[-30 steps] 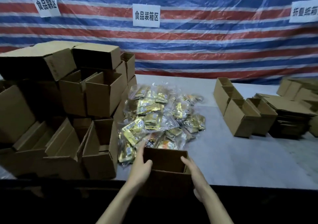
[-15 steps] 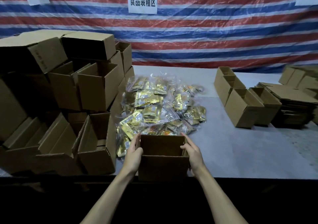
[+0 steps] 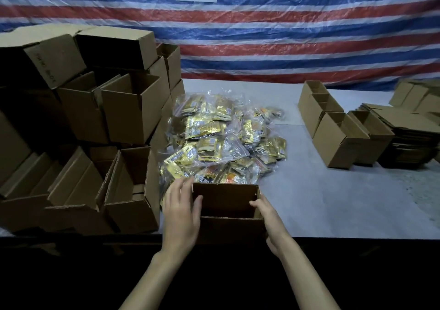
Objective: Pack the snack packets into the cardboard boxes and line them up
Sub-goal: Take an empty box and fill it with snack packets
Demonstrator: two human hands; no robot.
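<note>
An open cardboard box (image 3: 228, 228) stands at the table's near edge, its inside dark. My left hand (image 3: 182, 216) holds its left wall, thumb over the rim and fingers outside. My right hand (image 3: 270, 219) grips the right wall, thumb hooked inside. Just behind the box lies a heap of gold snack packets (image 3: 221, 138) in clear plastic bags.
A tall stack of open cardboard boxes (image 3: 95, 124) fills the left side. A row of open boxes (image 3: 338, 131) sits at the right, beside a pile of flattened cardboard (image 3: 409, 133). The grey table (image 3: 333, 202) shows between them. A striped tarp (image 3: 285, 35) hangs behind.
The box has been set at the table's near edge below the packets. My left thumb now hooks over the rim, and my right hand has slid back along the right wall.
</note>
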